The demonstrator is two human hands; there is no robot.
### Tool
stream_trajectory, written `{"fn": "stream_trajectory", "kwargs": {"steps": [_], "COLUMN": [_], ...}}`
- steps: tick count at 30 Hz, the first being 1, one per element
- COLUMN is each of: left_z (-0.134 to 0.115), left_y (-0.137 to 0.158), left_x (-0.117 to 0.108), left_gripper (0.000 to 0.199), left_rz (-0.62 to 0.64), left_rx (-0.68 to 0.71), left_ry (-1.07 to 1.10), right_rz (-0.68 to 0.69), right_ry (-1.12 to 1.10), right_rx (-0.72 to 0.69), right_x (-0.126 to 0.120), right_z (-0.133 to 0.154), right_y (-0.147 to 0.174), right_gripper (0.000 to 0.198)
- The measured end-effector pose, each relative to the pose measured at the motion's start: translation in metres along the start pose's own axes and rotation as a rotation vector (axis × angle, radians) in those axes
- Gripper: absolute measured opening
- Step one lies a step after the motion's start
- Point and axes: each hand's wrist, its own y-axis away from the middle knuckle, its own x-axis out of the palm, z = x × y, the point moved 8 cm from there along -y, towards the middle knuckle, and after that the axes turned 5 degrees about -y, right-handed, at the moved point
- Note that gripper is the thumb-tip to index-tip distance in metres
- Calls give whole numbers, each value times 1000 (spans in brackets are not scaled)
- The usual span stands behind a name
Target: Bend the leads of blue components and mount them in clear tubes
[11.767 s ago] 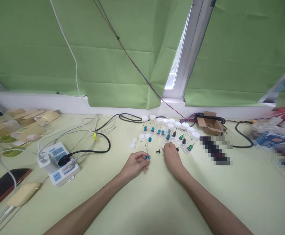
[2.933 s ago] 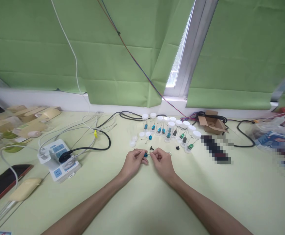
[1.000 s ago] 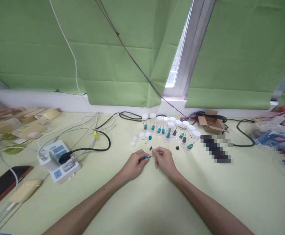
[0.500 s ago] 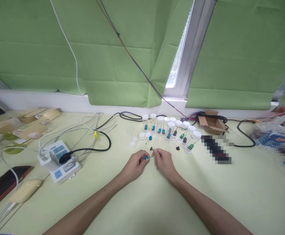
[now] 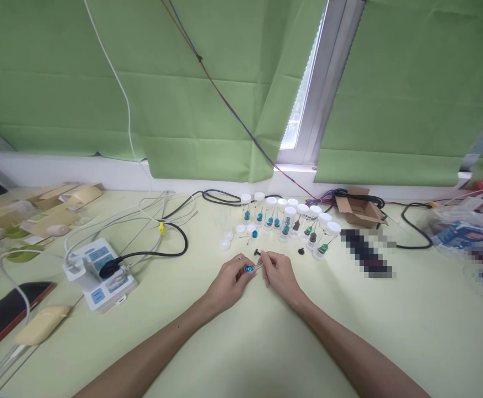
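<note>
My left hand (image 5: 229,283) pinches a small shiny blue piece (image 5: 249,269) between thumb and fingertips. Facing it, my right hand (image 5: 281,271) has its fingers closed on a thin metallic piece (image 5: 259,265), whose exact kind is too small to make out. The two hands nearly meet above the table. Just beyond the fingertips lies a small black part (image 5: 256,252). Another black part (image 5: 301,251) rests right of my right hand. Farther back, a blue piece (image 5: 254,234) lies beside thin wire-like bits.
Several clear vials (image 5: 287,228) with white caps stand behind the hands, holding blue, dark or green pieces. Loose white caps (image 5: 225,244) lie left of them. A power strip (image 5: 100,296) with cables is at left, an opened cardboard box (image 5: 359,213) at back right.
The blue piece in my left hand has turned slightly and shows more between the fingers. The thin metallic piece in my right hand has shifted a little. Both arms stay nearly in place.
</note>
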Motion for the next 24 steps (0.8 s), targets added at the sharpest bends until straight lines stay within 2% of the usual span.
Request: {"fn": "stream_trajectory", "kwargs": {"steps": [8,11,17,24], "left_z": [0,0,-1,-4], "left_y": [2,2,2,2], "left_x": [1,1,1,-1], "left_gripper": [11,11,10,11], "left_rz": [-11,-9,-10,-13], "left_rx": [13,17,15,18], "left_ry": [-18,-21,-6,-4], "right_rz": [-20,-15,-21,-20], "right_ry": [-24,-107,-300,-396], "right_rx": [-42,-70,-30,-42], "right_x": [-6,-6,-4,-4], "right_z": [4,5,-2,0], "right_y": [1,0,-1,1], "right_gripper": [43,40,24,24]}}
